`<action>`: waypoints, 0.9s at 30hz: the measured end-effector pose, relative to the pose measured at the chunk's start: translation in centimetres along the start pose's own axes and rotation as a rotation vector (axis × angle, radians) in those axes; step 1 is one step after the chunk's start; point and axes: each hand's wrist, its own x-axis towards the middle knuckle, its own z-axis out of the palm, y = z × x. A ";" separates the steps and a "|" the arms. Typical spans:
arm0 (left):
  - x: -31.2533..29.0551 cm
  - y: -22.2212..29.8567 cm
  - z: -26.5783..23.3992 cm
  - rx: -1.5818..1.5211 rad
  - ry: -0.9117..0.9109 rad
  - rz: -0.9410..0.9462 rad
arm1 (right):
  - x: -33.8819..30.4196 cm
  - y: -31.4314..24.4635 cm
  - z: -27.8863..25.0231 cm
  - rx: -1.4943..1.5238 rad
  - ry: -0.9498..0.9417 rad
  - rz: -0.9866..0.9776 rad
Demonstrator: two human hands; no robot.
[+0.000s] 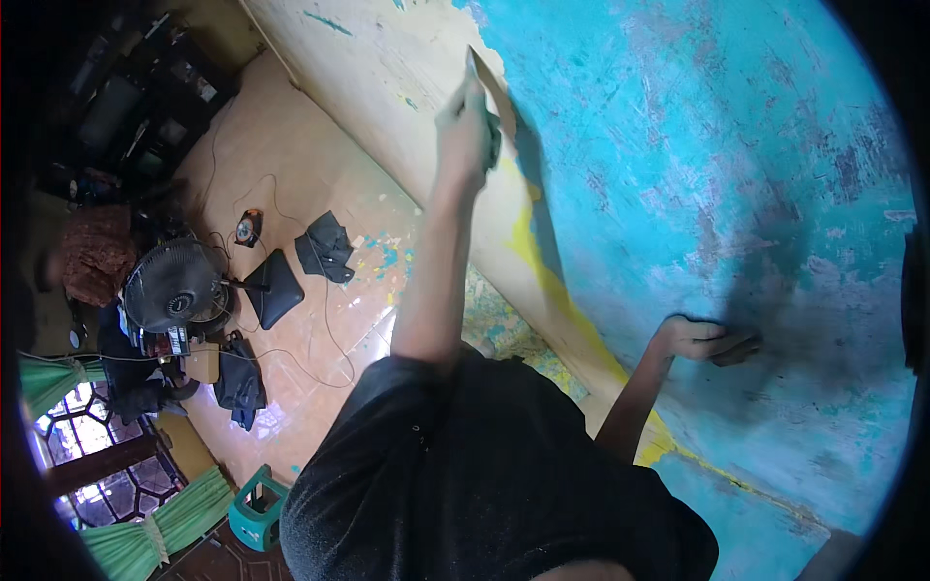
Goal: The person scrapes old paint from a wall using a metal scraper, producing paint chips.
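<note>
My left hand (465, 126) is raised high and grips a flat-bladed scraper (487, 79), whose blade lies against the wall at the edge of the turquoise paint. The turquoise painted wall (717, 174) is worn and patchy. To the left of the blade a bare cream area (387, 58) shows, and a yellow streak (542, 271) runs down below the blade. Lower right, my right hand (702, 341) rests against the wall, holding nothing. My black shirt fills the lower middle of the view.
Far below lies an orange tiled floor (291, 165) with paint flakes (387, 257), cables, black bags (325, 247) and a standing fan (174, 286). A teal stool (257, 508) stands by green curtains (145, 542) and a window at lower left.
</note>
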 end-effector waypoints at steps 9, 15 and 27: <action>-7.3 -2.8 3.1 0.157 -0.094 0.181 | -0.4 0.1 0.3 0.032 -0.038 0.015; -2.9 -6.2 -0.3 0.004 0.011 -0.165 | -0.1 0.0 0.3 0.066 -0.013 -0.017; -11.4 -14.3 1.8 -0.188 -0.076 -0.457 | -0.1 -0.4 -0.1 0.111 -0.029 -0.033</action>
